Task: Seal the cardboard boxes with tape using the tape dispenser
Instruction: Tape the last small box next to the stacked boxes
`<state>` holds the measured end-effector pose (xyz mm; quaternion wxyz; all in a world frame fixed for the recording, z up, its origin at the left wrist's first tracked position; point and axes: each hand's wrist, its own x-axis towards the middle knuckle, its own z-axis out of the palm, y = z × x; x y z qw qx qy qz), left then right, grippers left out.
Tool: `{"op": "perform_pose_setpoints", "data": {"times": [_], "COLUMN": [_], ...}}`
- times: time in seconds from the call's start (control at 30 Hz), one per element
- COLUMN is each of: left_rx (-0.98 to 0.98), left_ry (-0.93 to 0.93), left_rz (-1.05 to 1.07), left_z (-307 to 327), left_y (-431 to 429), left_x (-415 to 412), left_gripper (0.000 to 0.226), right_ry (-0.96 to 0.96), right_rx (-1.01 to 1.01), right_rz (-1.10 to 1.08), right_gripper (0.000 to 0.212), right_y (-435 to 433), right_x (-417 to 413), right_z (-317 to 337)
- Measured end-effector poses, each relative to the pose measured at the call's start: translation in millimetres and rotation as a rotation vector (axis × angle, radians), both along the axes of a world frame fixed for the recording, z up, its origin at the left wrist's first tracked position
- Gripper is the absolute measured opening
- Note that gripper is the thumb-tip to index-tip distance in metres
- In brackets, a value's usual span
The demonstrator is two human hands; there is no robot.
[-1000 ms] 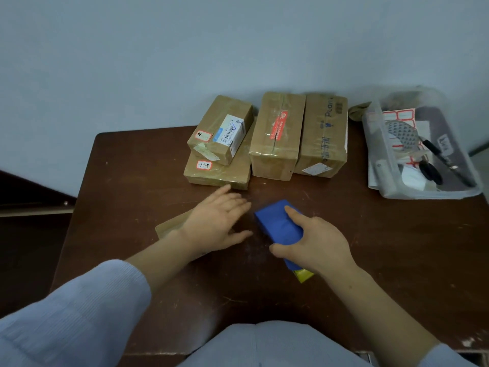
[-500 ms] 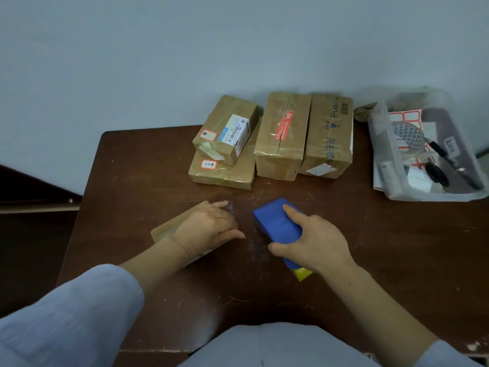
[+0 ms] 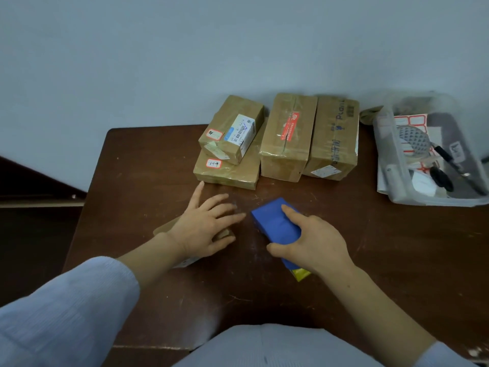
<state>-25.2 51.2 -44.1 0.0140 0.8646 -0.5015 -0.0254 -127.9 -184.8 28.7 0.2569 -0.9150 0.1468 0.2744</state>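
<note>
Left hand flat on a small cardboard box, right hand clamped on a blue block at mid-table

The cardboard box [image 3: 164, 229] lies left of centre, mostly hidden under the left hand [image 3: 206, 229], whose straight, spread fingers reach past its far edge. Just beside it, the right hand [image 3: 315, 242] grips the blue block [image 3: 275, 221], thumb on its near side. Bare table [image 3: 132, 181] runs to the left and near edges; four taped boxes [image 3: 287, 139] and a clear bin [image 3: 391, 154] line the far edge. Half a second ago the left fingers were curled in; the block has not moved
</note>
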Motion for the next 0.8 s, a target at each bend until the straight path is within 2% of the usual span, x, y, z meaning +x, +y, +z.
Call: {"op": "perform_pose_setpoints", "data": {"times": [0.07, 0.2, 0.23, 0.4, 0.43, 0.53, 0.6, 0.7, 0.77, 0.8], "left_rx": [0.022, -0.063, -0.043, 0.042, 0.010, -0.149, -0.166, -0.124, -0.062, -0.042], "left_ry": [-0.005, 0.044, 0.060, 0.033, 0.046, 0.137, 0.127, 0.115, 0.183, 0.216], "left_rz": [0.081, 0.167, 0.177, 0.226, 0.219, 0.233, 0.261, 0.337, 0.403, 0.395], "left_z": [2.1, -0.7, 0.0, 7.3, 9.1, 11.6, 10.8, 11.5, 14.2, 14.6], "left_y": [-1.1, -4.5, -6.5, -1.7, 0.8, 6.7, 6.3, 3.6, 5.1, 6.8], "left_x": [0.5, 1.4, 1.2, 2.3, 2.2, -1.1, -1.4, -5.9, -9.2, -10.7], "left_gripper": [0.072, 0.048, 0.049, 0.089, 0.088, 0.060, 0.056, 0.075, 0.095, 0.096], "right_ry": [0.001, 0.030, 0.036, 0.011, 0.004, 0.014, 0.024, 0.017, 0.011, 0.004], "right_rx": [-0.006, -0.015, -0.014, -0.008, -0.011, -0.026, -0.024, -0.020, -0.019, -0.016], "right_rz": [-0.001, 0.001, 0.004, 0.016, 0.009, 0.014, 0.014, 0.040, 0.048, 0.044], "right_gripper": [0.089, 0.090, 0.090, 0.090, 0.089, 0.089, 0.090, 0.090, 0.090, 0.090], "right_y": [-0.3, -0.9, -0.5, 2.6, 1.7, 1.4, 4.4, 9.5, 10.8, 10.4], "right_x": [-0.3, -1.0, -1.6, 1.0, 1.0, 1.4, 1.1, 1.0, 1.4, 1.5], "right_z": [-1.0, -3.6, -3.1, 1.0, 1.1, 1.8, 1.5, 3.5, 5.7, 6.1]}}
